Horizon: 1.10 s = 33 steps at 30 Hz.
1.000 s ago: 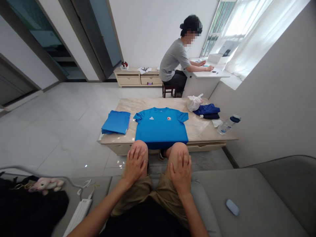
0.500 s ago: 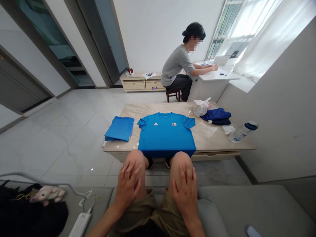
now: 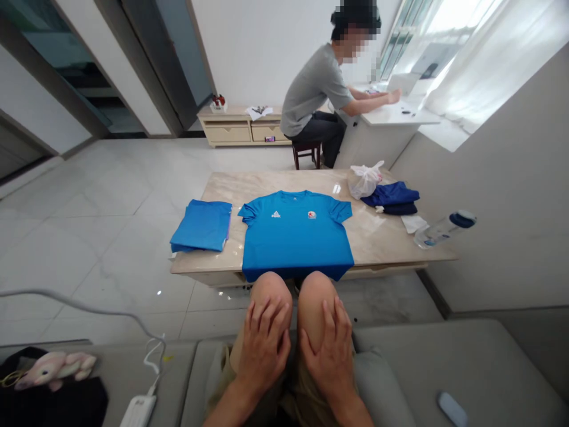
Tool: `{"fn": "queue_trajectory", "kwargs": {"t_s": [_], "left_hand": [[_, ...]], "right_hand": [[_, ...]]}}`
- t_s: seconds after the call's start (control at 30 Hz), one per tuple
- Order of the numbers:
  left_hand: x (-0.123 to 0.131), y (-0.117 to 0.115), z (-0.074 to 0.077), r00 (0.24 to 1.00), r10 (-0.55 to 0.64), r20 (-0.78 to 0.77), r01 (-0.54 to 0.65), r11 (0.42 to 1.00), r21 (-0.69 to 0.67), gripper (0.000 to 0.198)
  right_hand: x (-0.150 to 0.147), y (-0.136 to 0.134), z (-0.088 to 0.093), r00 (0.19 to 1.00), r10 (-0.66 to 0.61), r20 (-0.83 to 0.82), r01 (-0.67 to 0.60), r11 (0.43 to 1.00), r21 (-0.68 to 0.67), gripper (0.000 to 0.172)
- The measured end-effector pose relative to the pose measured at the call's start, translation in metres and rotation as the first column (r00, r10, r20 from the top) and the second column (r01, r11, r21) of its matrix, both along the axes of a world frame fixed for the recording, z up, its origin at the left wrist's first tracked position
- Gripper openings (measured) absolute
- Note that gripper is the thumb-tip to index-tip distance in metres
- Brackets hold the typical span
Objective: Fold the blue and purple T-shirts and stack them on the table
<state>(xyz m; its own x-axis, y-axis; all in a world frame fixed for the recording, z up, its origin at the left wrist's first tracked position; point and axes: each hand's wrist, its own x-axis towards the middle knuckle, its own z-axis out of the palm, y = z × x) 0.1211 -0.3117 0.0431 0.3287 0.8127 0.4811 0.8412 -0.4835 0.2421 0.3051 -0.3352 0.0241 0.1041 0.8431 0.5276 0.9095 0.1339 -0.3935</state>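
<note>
My left hand (image 3: 265,344) rests on my left knee with its fingers spread, holding nothing. On the other knee lies my right hand (image 3: 329,350), fingers apart and nothing in it. Just beyond my knees, a blue T-shirt (image 3: 297,237) is spread flat on the marble-look table, its neckline facing away and its lower hem hanging over the near edge. Two small emblems show on its chest. Left of the shirt sits a folded blue cloth item (image 3: 202,225) with a strip of purple at its side.
On the table (image 3: 222,184), a white plastic bag (image 3: 364,181), dark blue clothing (image 3: 393,197) and a clear water bottle (image 3: 444,229) stand at right. A person (image 3: 311,89) sits at a white desk behind. A power strip (image 3: 138,410) and plush toy (image 3: 56,367) lie on the sofa.
My knees have come closer together, and my left hand has moved right with its knee. The view has shifted slightly. The T-shirt still lies spread on the table.
</note>
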Motion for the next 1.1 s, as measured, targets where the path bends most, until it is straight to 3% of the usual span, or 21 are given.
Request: {"fn": "queue_trajectory", "kwargs": {"t_s": [0.17,0.3,0.4,0.53,0.63,0.73,0.9,1.1], "left_hand": [[-0.021,0.005,0.009,0.988,0.004,0.156,0.015,0.993,-0.117,0.056],[-0.049,0.055,0.011,0.898,0.151,0.413,-0.005,0.943,-0.334,0.042],[-0.063,0.12,-0.009,0.853,0.206,0.479,0.02,0.905,-0.424,0.037],[-0.07,0.206,-0.062,0.946,0.159,0.284,-0.019,0.897,-0.442,0.042],[-0.066,0.246,-0.103,0.986,0.153,0.066,-0.113,0.903,-0.414,0.053],[-0.056,0.273,-0.134,0.977,0.204,-0.07,-0.215,0.9,-0.38,0.062],[-0.043,0.342,-0.156,0.964,0.236,-0.119,-0.262,0.915,-0.308,0.068],[-0.039,0.464,-0.167,0.965,0.236,-0.115,-0.261,0.909,-0.326,0.069]], "right_hand": [[0.004,-0.005,0.014,0.987,-0.01,-0.16,-0.001,0.998,-0.067,0.071],[0.029,0.021,0.017,0.919,-0.044,-0.392,0.003,0.994,-0.105,0.047],[0.067,0.079,0.0,0.881,0.009,-0.473,-0.102,0.98,-0.171,0.039],[0.114,0.181,-0.047,0.961,0.08,-0.264,-0.163,0.936,-0.31,0.052],[0.131,0.239,-0.091,0.994,0.108,-0.032,-0.112,0.914,-0.39,0.062],[0.132,0.277,-0.129,0.989,0.041,0.14,0.021,0.908,-0.419,0.067],[0.129,0.344,-0.16,0.972,-0.026,0.235,0.105,0.939,-0.328,0.071],[0.15,0.465,-0.155,0.985,0.036,0.172,0.031,0.927,-0.375,0.073]]}}
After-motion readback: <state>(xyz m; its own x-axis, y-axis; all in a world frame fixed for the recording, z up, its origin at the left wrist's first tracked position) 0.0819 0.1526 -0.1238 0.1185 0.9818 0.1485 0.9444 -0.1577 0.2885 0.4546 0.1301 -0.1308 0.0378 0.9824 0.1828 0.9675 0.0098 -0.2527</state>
